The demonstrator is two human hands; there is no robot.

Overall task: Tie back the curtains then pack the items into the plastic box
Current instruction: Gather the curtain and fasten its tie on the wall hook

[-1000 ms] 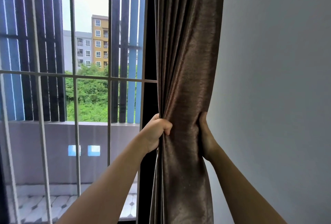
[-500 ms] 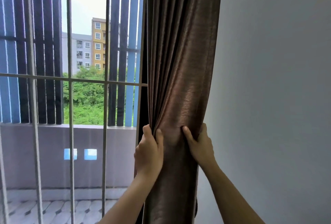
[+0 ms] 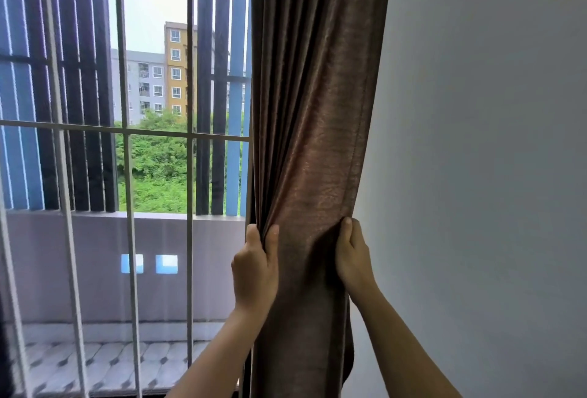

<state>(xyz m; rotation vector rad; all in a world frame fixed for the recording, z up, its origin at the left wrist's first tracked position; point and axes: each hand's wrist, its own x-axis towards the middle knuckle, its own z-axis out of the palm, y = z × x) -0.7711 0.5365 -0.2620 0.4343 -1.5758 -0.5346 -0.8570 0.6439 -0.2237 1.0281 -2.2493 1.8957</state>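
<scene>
**Curtain bunched, no tie on it yet**

Brown curtain (image 3: pixel 317 143) hanging top to bottom, long axis vertical, gathered into one column btwn window bars (image 3: pixel 127 175) and grey wall (image 3: pixel 476 143). Left hand (image 3: pixel 255 267) clasped on window-side edge, fingers curled behind the folds, thumb in front. Right hand (image 3: pixel 352 254) gripping wall-side edge, fingertips dug into the fabric at about the same height. Both reaching up from below, bundle squeezed between them; neither visibly nearer, fabric directly ahead and touching both.

Judging by the task: gathering stage, early. No tieback, cord or hook visible anywhere in shot, so can't tell where the band sits, poss. behind the cloth or out of frame. Next move prob. needs one hand to keep the column pinched while the other goes for the tie; wall side seems likelier for a hook, which would favour freeing the right. Risk: folds fanning out once one grip lets go. Plastic box and items not in view.
</scene>
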